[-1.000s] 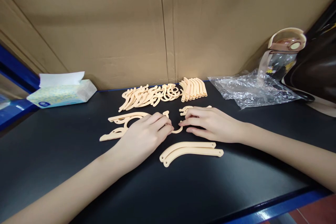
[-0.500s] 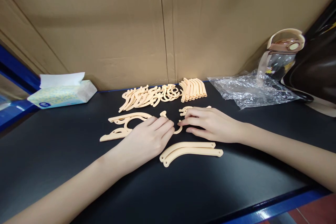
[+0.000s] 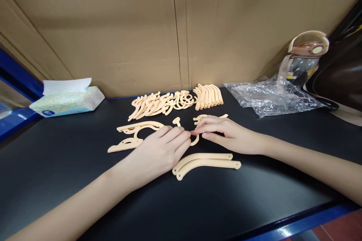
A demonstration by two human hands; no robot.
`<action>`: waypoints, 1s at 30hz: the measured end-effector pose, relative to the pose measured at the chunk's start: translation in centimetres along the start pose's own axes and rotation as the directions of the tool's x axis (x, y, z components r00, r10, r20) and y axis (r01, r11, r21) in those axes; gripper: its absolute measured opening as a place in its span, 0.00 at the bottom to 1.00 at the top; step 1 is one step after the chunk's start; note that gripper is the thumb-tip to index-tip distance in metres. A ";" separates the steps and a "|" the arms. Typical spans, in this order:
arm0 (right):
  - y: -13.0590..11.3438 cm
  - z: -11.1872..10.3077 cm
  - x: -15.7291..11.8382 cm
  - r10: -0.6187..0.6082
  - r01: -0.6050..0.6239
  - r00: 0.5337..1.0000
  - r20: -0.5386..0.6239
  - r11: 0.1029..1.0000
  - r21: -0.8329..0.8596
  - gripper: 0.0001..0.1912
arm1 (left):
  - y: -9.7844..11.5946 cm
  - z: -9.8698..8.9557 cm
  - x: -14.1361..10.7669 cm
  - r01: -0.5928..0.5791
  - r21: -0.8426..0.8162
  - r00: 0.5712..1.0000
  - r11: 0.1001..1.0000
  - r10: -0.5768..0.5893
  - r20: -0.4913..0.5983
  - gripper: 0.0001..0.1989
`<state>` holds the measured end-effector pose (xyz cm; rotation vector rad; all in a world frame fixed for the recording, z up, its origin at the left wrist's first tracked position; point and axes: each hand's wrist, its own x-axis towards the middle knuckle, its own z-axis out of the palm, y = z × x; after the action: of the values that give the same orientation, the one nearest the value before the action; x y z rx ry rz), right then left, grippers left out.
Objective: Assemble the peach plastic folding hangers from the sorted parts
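My left hand (image 3: 160,150) has its fingers closed low over the table, around a cream piece whose hook (image 3: 195,141) shows at the right of the fingertips. A small cream knobbed end (image 3: 176,121) sticks out behind them. My right hand (image 3: 226,133) touches the left fingertips, its fingers slightly apart, over the hook. Partly behind its fingers lies another cream piece (image 3: 200,117). Two curved cream arms (image 3: 209,160) lie side by side in front. Left of my left hand are more cream pieces (image 3: 127,144).
A pile of cream parts (image 3: 155,104) and a row of curved arms (image 3: 208,96) lie at the back of the black table (image 3: 198,203). A tissue pack (image 3: 68,99) is at the left. Plastic bags (image 3: 271,96) and a bottle (image 3: 304,64) stand or lie at the right.
My right hand has shifted slightly left, its fingers drawn closer together against my left fingertips. The hook and my left fingertips have moved a little to the right.
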<state>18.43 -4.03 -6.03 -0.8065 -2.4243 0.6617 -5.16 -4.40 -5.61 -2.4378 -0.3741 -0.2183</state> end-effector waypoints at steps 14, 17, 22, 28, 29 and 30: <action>0.0 -0.2 0.2 0.270 -0.218 0.963 -0.028 0.832 0.510 0.09 | 0.0 -0.7 0.4 0.039 -0.133 0.989 0.990 -0.057 -0.134 0.12; -0.2 -0.3 0.3 0.262 -0.221 0.965 -0.016 0.845 0.486 0.08 | 0.1 -0.4 0.3 0.058 -0.145 0.985 0.988 -0.080 -0.151 0.09; -0.3 -0.4 0.3 0.265 -0.231 0.964 -0.018 0.871 0.434 0.10 | 0.0 -0.2 0.3 0.099 -0.180 0.980 0.979 -0.127 -0.151 0.09; 0.0 -0.4 0.3 0.243 -0.220 0.970 -0.023 0.912 0.346 0.11 | -0.2 -0.2 0.2 0.102 -0.180 0.984 0.978 -0.125 -0.124 0.11; 0.0 -0.4 0.3 0.239 -0.218 0.971 -0.022 0.915 0.339 0.11 | -0.2 -0.2 0.2 0.102 -0.182 0.984 0.978 -0.125 -0.125 0.11; -0.1 -0.4 0.3 0.237 -0.216 0.971 -0.023 0.916 0.338 0.11 | -0.1 -0.2 0.2 0.103 -0.186 0.984 0.977 -0.127 -0.127 0.11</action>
<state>18.48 -3.78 -5.60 -0.9540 -2.0967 1.0847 -5.00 -4.38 -5.30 -2.5598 -0.4514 -0.4884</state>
